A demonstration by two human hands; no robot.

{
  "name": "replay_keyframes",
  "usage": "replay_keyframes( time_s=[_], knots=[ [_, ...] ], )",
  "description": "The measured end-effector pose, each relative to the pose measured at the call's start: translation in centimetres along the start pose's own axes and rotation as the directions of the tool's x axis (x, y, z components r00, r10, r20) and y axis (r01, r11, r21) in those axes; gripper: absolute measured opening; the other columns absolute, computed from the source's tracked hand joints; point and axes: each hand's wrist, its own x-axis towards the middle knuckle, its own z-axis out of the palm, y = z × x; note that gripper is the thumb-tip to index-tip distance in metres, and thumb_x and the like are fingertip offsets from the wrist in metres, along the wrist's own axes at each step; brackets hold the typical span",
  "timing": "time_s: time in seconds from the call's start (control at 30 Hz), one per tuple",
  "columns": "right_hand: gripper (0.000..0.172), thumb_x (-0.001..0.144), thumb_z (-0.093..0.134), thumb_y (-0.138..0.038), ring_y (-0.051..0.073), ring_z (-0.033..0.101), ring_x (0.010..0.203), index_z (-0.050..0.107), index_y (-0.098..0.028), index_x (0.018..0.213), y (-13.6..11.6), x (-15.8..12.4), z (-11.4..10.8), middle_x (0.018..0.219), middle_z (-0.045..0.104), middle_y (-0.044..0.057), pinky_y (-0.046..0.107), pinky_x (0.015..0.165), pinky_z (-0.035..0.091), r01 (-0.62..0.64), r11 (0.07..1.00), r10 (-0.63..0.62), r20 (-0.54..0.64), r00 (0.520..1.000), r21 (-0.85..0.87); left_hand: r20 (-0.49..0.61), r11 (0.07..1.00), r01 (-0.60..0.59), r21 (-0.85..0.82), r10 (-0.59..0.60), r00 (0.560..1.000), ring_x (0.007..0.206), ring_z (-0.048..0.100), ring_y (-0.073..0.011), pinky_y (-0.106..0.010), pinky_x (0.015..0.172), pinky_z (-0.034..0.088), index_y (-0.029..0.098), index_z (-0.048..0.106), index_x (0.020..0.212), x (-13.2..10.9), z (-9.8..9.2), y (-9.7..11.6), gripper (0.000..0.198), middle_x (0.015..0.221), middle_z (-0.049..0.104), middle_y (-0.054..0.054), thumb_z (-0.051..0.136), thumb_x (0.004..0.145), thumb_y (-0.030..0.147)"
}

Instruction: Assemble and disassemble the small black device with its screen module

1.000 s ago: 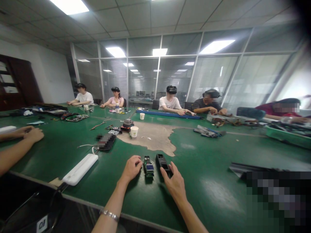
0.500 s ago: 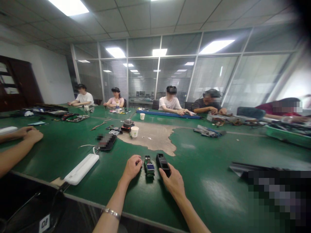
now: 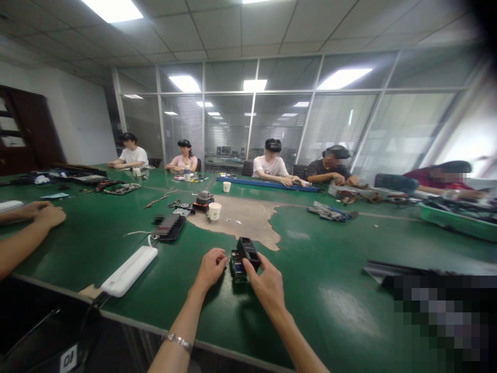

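Note:
My right hand (image 3: 267,280) grips a black plastic housing (image 3: 248,252) with rectangular cut-outs and holds it, tilted, partly over a green circuit board assembly (image 3: 237,273). That board assembly stands on the green table; a small blue display shows on it, and the housing hides part of its upper right. Just left of the board rests my left hand (image 3: 212,269), fingers curled in and apart from the board. Whether anything is inside those curled fingers cannot be seen.
A white power strip (image 3: 130,272) lies to the left. Ahead are a paper cup (image 3: 215,211), a dark device (image 3: 170,227) and a bare brown patch (image 3: 252,217) of tabletop. Gloves (image 3: 330,211) and a green basket (image 3: 458,220) are at right. Co-workers sit around the table.
My right hand has lifted the black housing off the table and moved it left, over the circuit board assembly. My left hand has hardly moved.

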Motion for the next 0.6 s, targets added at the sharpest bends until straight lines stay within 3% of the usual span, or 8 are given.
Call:
replay_keyframes(
  time_s=[0.17, 0.33, 0.6],
  knots=[
    [0.043, 0.084, 0.048, -0.053, 0.023, 0.063, 0.093, 0.062, -0.022, 0.111, -0.6, -0.5, 1.1, 0.098, 0.068, 0.006, 0.031, 0.083, 0.044, 0.021, 0.999, -0.020, 0.019, 1.000, -0.041, -0.005, 0.999, 0.015, -0.038, -0.016, 1.000, 0.086, 0.064, -0.0157, -0.026, 0.077, 0.050, 0.019, 0.066, 0.084, 0.0, 0.0, 0.1, 0.012, 0.096, 0.068, -0.005, 0.054, 0.081, 0.016],
    [0.043, 0.084, 0.049, -0.053, 0.023, 0.064, 0.090, 0.062, -0.021, 0.110, -1.4, -0.5, 1.3, 0.092, 0.069, 0.007, 0.030, 0.079, 0.044, 0.003, 0.992, 0.000, 0.029, 1.000, -0.126, -0.002, 0.988, 0.075, -0.135, -0.076, 0.997, 0.085, 0.066, -0.0147, -0.027, 0.080, 0.052, 0.019, 0.060, 0.110, -0.2, 0.1, -0.2, 0.029, 0.105, 0.068, -0.006, 0.056, 0.081, 0.019],
    [0.042, 0.085, 0.047, -0.052, 0.022, 0.064, 0.090, 0.061, -0.022, 0.110, -2.3, -0.6, 1.5, 0.090, 0.069, 0.007, 0.028, 0.078, 0.043, 0.002, 0.970, 0.014, 0.062, 0.998, -0.242, 0.019, 0.992, 0.042, -0.120, -0.040, 0.999, 0.084, 0.066, -0.0162, -0.028, 0.079, 0.053, 0.018, 0.065, 0.103, -0.2, 0.1, -0.2, 0.023, 0.098, 0.068, -0.006, 0.055, 0.082, 0.022]
  ],
)
